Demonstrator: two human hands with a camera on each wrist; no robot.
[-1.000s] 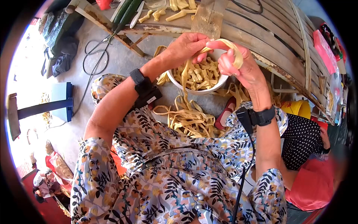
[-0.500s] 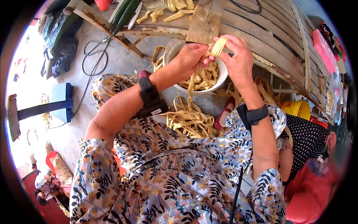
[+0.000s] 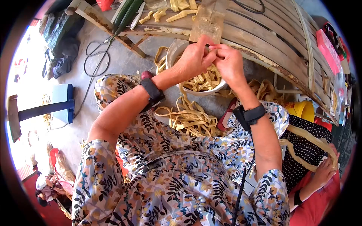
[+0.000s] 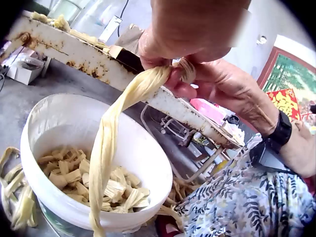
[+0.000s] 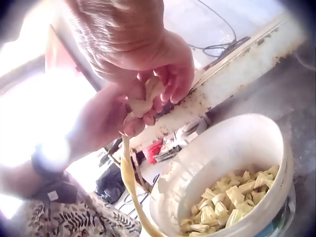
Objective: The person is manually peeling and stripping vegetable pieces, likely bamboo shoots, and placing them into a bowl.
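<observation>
My left hand (image 3: pixel 190 62) pinched the pale strip (image 4: pixel 107 143), my right hand (image 3: pixel 230 67) gripped its knotted end (image 5: pixel 144 101), both above the white bucket (image 3: pixel 207 92) toward one o'clock, loose strips (image 3: pixel 194 121) at six o'clock.

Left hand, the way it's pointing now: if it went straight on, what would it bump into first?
Most likely the right hand. The left hand points toward it, and their fingers may already be touching.

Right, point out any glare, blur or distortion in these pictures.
Head view: black corners, fisheye bending of the brown slatted wooden table, far left blown out white; left wrist view: left hand looms soft, while the pale yellow fibrous strip reads clearly; right wrist view: glare bleaches the left side, partly hiding the black wristband.
</observation>
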